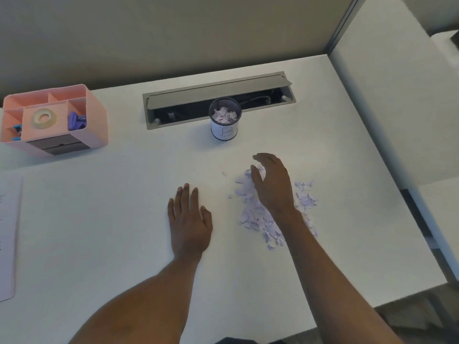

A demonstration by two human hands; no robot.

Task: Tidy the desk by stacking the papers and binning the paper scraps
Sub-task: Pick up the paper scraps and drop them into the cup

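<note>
A pile of small pale lilac paper scraps (255, 214) lies on the white desk (111, 219), right of centre. My right hand (272, 182) hovers over the pile's far part, fingers curved and apart, nothing visibly held. My left hand (190, 219) rests flat on the desk to the left of the pile, fingers spread, empty. A small round mesh bin (224, 120) with a white label stands behind the pile and holds scraps. A stack of papers (8, 237) lies at the desk's left edge, partly out of view.
A pink desk organiser (53, 117) with a tape roll and clips stands at the back left. An open grey cable tray (218, 98) is set into the desk right behind the bin. A partition wall (387, 108) bounds the right side; the desk's front edge is near me.
</note>
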